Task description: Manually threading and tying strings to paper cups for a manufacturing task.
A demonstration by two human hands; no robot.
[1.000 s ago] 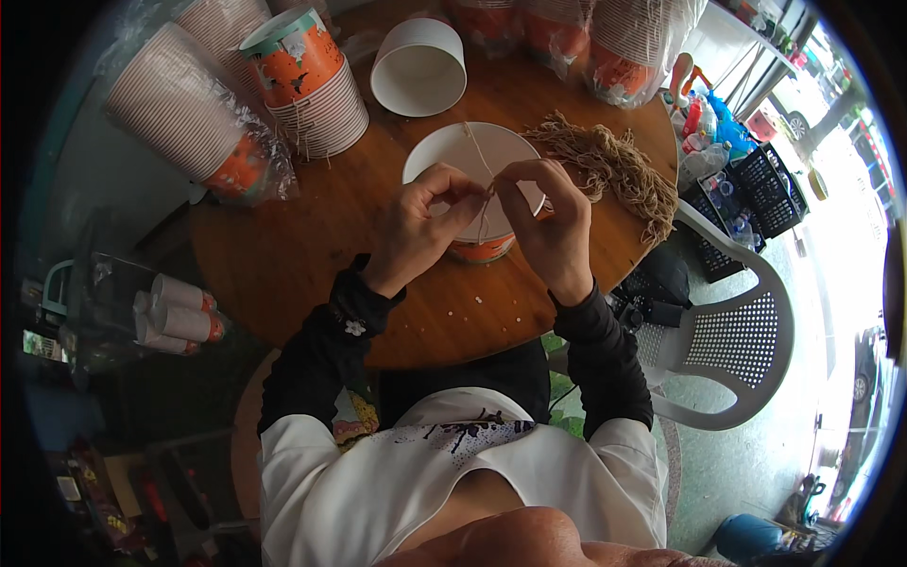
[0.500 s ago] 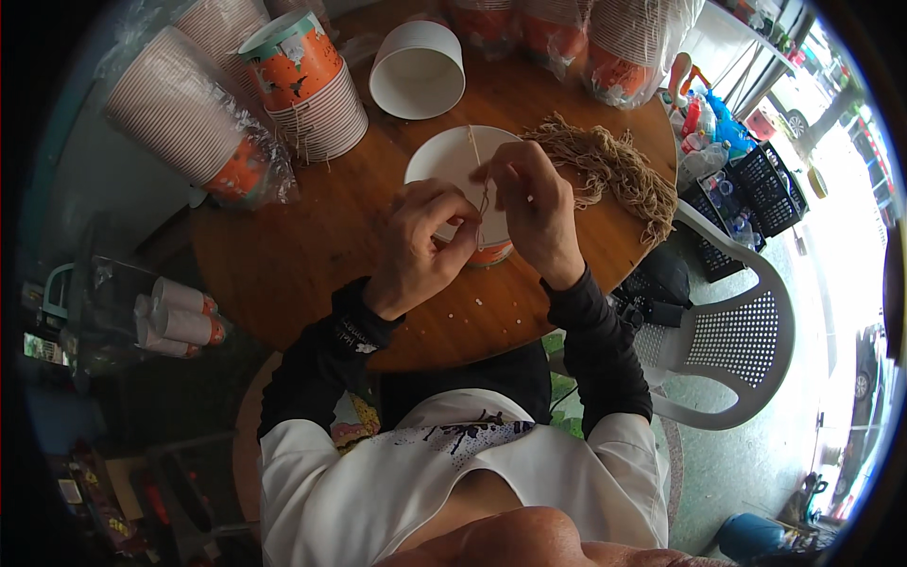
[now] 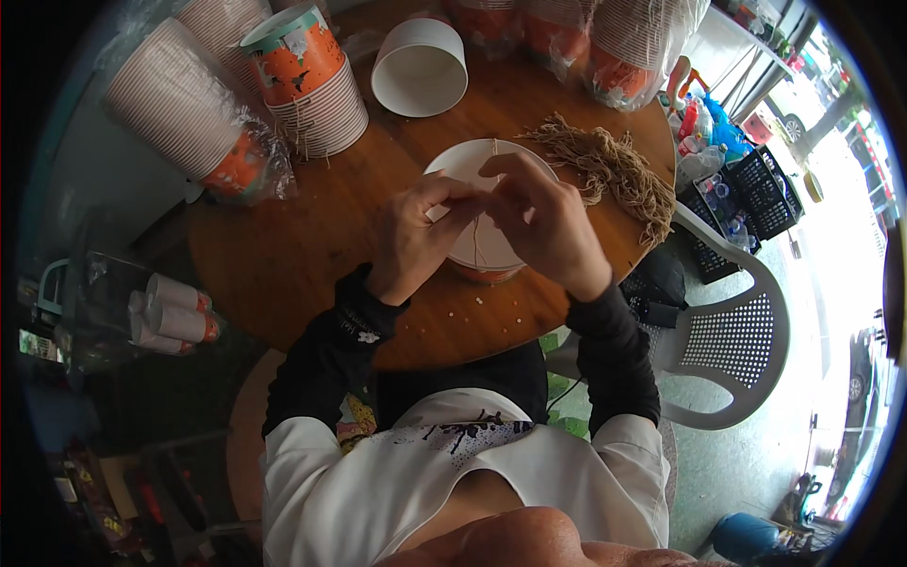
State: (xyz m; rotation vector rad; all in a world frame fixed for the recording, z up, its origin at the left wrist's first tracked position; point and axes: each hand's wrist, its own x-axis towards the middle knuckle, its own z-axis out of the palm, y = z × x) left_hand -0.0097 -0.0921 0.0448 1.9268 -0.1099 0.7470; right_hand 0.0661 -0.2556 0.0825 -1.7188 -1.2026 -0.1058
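A white-topped paper bucket (image 3: 463, 163) with an orange side stands on the table under my hands. Beige string (image 3: 478, 248) runs across it, from its far edge to its near edge. My left hand (image 3: 413, 234) is closed in a pinch over the bucket, its fingertips meeting those of my right hand. My right hand (image 3: 557, 227) has its fingers curled and pinched on the string too. The fingertips overlap, so the string between them is mostly hidden. Beside the bucket, to the right, lies a loose bundle of beige strings (image 3: 609, 161).
A white paper bucket (image 3: 420, 80) lies tilted at the back. Stacked orange-and-white buckets (image 3: 312, 94) stand at the left, near plastic-wrapped stacks (image 3: 175, 109). Small white bits lie by the wooden table's (image 3: 435, 331) near edge. A grey plastic chair (image 3: 732, 345) is at the right.
Both hands have come together over the bucket, fingertips now meeting. The right hand has shifted right and nearer me. The bucket sits slightly further right and nearer in the picture.
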